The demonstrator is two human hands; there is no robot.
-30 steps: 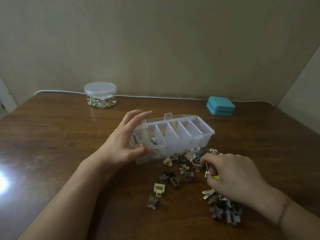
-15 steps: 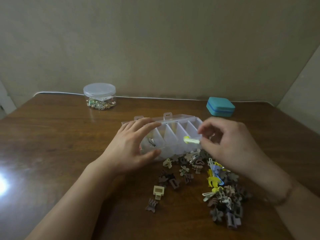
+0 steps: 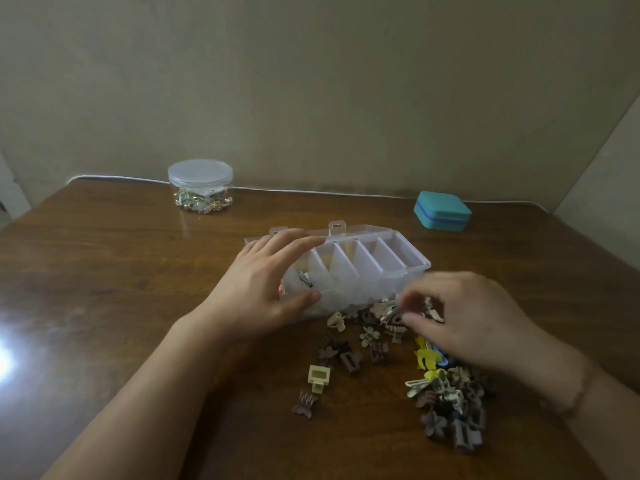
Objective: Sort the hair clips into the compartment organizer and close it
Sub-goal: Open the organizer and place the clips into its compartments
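Dozens of hair clips lie scattered at six o'clock of the clear organizer, whose long axis runs nine to three. Left hand grips its left end; right hand, fingers curled, reaches into the clips—blurred, grasp unclear. Beyond: lidded jar at eleven, teal case at one.

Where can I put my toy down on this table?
Bare wood lies left of the left hand, below the round jar, and between jar and teal case. It is crowded in front of the organizer, where hair clips lie scattered.
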